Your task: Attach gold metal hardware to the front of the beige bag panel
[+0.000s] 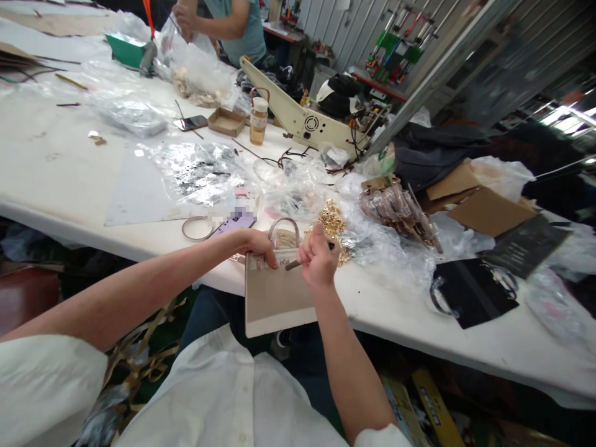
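A beige handbag [279, 298] with a looped handle [285, 225] hangs at the table's front edge, over my lap. My left hand [261, 246] is closed on its upper left edge, thumb over the front near some small lettering. Against the upper right of the bag, my right hand [319, 257] is a fist around a thin dark stick-like tool [293, 265]. The tool's brownish end points left at the bag's top edge; its exact kind is unclear. Just behind my right hand lies a heap of small gold-coloured metal fittings [331, 217].
A roll of tape [197, 228] and a purple phone-like item [235, 220] lie left of the bag. Plastic wrap, bundled handles [395, 208] and a black bag [475, 292] are to the right. A bottle [258, 121] and cream machine [302, 118] stand behind; another person [233, 28] works across the table.
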`<state>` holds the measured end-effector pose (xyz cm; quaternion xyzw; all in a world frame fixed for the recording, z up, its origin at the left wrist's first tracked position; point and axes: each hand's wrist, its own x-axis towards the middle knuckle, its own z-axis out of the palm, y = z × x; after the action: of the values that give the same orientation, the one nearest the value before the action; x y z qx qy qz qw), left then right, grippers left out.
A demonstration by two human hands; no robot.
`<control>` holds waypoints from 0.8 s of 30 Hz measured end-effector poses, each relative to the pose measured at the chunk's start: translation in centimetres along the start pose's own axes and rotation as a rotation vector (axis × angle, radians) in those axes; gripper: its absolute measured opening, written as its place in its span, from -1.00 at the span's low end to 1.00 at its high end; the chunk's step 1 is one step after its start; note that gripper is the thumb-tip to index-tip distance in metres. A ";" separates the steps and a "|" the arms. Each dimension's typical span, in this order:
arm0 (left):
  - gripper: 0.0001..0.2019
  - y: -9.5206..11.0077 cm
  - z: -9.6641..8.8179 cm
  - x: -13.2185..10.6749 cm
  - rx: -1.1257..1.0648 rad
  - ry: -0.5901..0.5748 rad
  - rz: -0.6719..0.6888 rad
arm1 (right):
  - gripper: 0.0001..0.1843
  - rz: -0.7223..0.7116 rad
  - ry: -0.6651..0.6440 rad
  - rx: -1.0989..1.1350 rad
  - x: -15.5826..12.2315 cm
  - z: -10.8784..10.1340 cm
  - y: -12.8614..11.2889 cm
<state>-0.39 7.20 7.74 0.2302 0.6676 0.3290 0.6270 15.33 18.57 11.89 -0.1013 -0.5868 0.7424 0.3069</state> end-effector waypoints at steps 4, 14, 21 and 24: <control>-0.55 -0.1 -0.4 -0.3 -0.068 -0.062 -0.014 | -0.19 0.208 0.065 -0.218 1.6 -6.6 -2.6; -0.49 -0.2 -0.9 0.2 -0.196 -0.114 -0.030 | -0.44 0.291 0.057 -1.627 0.4 -21.0 -0.5; -0.60 -1.1 -0.9 0.6 -0.198 -0.055 0.046 | -0.20 -0.020 0.192 -1.701 -1.8 -22.5 3.1; -0.61 -1.2 -1.2 0.8 -0.190 -0.048 0.057 | -0.07 -0.156 0.195 -1.619 -2.3 -23.6 4.0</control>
<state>-1.54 6.76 6.29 0.1963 0.6115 0.4029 0.6521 27.84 35.85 0.80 -0.3145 -0.9171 0.0533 0.2391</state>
